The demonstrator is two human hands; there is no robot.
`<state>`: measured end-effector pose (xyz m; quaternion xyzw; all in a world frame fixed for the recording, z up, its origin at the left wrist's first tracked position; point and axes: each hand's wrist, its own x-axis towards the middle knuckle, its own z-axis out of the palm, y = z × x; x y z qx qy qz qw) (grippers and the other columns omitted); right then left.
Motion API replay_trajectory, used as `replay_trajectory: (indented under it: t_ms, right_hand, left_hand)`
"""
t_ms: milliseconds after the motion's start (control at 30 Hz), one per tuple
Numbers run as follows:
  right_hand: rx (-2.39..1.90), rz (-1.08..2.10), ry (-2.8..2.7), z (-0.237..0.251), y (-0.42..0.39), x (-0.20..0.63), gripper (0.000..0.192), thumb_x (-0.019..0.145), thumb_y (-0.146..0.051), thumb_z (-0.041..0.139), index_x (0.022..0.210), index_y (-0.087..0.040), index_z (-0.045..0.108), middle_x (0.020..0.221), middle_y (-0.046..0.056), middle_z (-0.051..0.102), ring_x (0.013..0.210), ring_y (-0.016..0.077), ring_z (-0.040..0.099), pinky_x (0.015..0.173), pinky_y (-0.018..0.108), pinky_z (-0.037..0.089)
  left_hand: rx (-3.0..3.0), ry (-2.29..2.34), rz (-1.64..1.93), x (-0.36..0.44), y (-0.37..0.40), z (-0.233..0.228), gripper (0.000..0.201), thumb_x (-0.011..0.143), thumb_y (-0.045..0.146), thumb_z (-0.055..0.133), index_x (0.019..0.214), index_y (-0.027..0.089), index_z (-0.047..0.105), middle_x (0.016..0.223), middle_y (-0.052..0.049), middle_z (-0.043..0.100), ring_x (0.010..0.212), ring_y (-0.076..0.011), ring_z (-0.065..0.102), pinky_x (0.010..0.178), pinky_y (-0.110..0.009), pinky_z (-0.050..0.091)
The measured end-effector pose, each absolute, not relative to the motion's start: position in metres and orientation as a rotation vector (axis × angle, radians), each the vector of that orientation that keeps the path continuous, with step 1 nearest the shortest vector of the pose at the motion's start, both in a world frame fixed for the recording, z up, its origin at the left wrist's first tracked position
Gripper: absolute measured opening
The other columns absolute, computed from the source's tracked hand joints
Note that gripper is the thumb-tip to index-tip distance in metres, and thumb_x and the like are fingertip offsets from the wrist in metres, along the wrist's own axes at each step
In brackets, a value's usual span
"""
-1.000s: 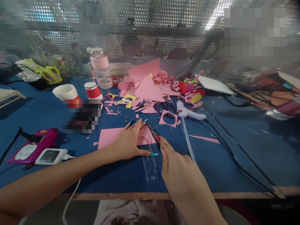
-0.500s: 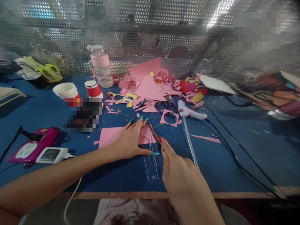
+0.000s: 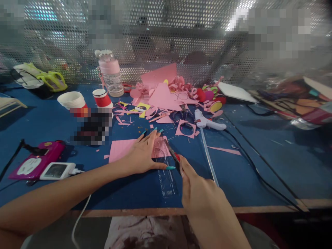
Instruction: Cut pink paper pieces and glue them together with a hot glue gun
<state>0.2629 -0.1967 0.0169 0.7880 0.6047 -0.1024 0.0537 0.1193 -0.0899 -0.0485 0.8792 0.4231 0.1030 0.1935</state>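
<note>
My left hand (image 3: 141, 154) lies flat with its fingers spread, pressing a clear ruler (image 3: 167, 181) onto a pink sheet (image 3: 120, 148). Part of the ruler reaches past the sheet's near edge over the blue table. In my closed right hand (image 3: 195, 181) is a utility knife (image 3: 176, 157) with a red and black handle. Its blade end points away from me, at the ruler's right side close to the pink sheet's right edge. Whether the tip touches the sheet is hard to tell.
A pink square with a round hole (image 3: 178, 132), a white glue gun (image 3: 211, 123) with a clear glue stick (image 3: 209, 155) and pink scraps (image 3: 163, 98) lie beyond my hands. Paper cups (image 3: 71, 100), a bottle (image 3: 111, 77) and a purple device (image 3: 38, 160) stand left. A cable (image 3: 249, 159) runs right.
My right hand and the knife have shifted slightly toward me and to the right, away from the ruler. My left hand stays on the ruler and sheet; the whole view moved a little.
</note>
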Motion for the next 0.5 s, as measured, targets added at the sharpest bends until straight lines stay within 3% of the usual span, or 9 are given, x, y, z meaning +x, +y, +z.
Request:
replay_trajectory:
  t_ms: [233,500]
  right_hand:
    - [2.455,-0.105,1.996,0.012,-0.213,0.262,0.054,0.078,-0.011,0.04,0.131,-0.021,0.052,0.053,0.002,0.063,0.044,0.0171,0.059,0.041,0.023,0.032]
    - [2.527,-0.114,2.084,0.004,-0.222,0.268,0.049,0.082,-0.013,0.039,0.128,-0.022,0.054,0.053,0.001,0.063,0.045,0.0176,0.06,0.042,0.023,0.037]
  left_hand:
    - [2.488,1.159,0.32,0.119,-0.089,-0.052,0.117,0.061,0.079,0.053,0.145,0.013,0.005,0.151,-0.015,0.024,0.14,-0.0291,0.019,0.114,-0.048,0.014]
    - [2.499,1.16,0.331,0.118,-0.089,-0.055,0.119,0.061,0.078,0.055,0.145,0.014,0.002,0.15,-0.015,0.025,0.14,-0.0288,0.018,0.114,-0.048,0.013]
